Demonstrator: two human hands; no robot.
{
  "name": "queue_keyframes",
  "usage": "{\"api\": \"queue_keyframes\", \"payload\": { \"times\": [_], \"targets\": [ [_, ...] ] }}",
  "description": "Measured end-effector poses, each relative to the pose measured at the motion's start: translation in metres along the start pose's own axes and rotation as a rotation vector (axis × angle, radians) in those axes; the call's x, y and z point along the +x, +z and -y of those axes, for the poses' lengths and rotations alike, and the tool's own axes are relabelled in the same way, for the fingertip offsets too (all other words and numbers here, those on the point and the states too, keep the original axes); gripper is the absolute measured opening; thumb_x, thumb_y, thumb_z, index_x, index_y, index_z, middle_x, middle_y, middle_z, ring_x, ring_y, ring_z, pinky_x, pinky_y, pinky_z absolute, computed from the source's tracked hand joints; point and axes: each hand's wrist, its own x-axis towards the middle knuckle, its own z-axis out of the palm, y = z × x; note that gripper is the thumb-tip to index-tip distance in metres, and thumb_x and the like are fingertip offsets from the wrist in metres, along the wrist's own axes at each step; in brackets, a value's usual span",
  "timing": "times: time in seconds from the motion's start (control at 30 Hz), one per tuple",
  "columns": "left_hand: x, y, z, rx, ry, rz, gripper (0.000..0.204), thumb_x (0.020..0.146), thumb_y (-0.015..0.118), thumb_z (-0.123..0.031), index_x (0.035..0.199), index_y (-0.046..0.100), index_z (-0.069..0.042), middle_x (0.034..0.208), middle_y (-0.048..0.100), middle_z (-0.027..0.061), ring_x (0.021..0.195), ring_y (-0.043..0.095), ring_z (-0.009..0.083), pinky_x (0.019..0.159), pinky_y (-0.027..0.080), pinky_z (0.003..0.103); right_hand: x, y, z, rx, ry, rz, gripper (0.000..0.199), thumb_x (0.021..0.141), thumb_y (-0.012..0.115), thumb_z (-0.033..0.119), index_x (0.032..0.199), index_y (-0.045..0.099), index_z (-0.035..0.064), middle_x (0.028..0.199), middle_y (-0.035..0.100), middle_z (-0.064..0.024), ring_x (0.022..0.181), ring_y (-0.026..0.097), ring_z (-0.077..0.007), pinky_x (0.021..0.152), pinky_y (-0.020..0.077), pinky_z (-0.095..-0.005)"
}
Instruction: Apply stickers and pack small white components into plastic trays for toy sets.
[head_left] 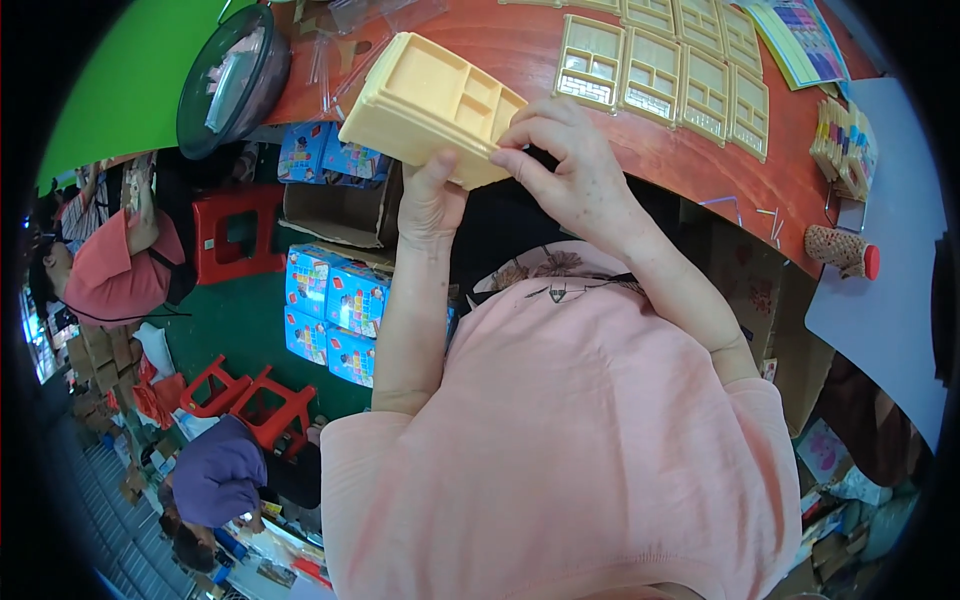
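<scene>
Over the near edge of the red table, a stack of pale yellow compartment trays (425, 80) is held tilted. My left hand (432, 200) grips it from below, its thumb against the near side and its other fingers hidden behind the stack. At the stack's right end, my right hand (570, 165) has its thumb and fingertips bent together on the edge of the trays; whether a single tray is pinched there cannot be made out. More yellow trays (590, 62) of the same kind lie in rows on the table, some with a clear or whitish latticed piece in a compartment.
A dark bowl (268, 75) with packets stands at the table's left end. Blue printed boxes (328, 300) and a red stool (235, 245) are below left. A bundle of coloured packets (845, 150) and a red-capped canister (838, 252) sit at right. Two people (130, 255) work nearby.
</scene>
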Motion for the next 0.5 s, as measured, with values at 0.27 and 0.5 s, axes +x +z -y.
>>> {"api": "queue_keyframes", "payload": {
  "times": [0.27,0.5],
  "targets": [
    [0.007,-0.018,0.014,-0.082,-0.023,-0.088,0.079,0.079,0.082,-0.02,0.144,0.038,-0.008,0.136,0.053,0.0096,0.126,0.053,0.0279,0.106,0.047,0.047,0.004,0.018,-0.001,-0.021,-0.03,-0.045,0.014,0.083,0.072,0.011,0.083,0.063,0.0007,0.086,0.061,-0.0087,0.086,0.057,-0.026,0.077,0.0454,-0.0363],
    [0.015,-0.011,-0.004,-0.083,-0.061,-0.15,0.077,0.08,0.08,-0.015,0.145,0.039,-0.007,0.135,0.054,0.0086,0.125,0.054,0.0265,0.108,0.045,0.043,0.04,0.019,0.0,0.074,-0.033,-0.256,0.013,0.079,0.065,0.006,0.077,0.053,0.0005,0.073,0.055,-0.0131,0.061,0.055,-0.0289,0.056,0.0456,-0.0368]
  ]
}}
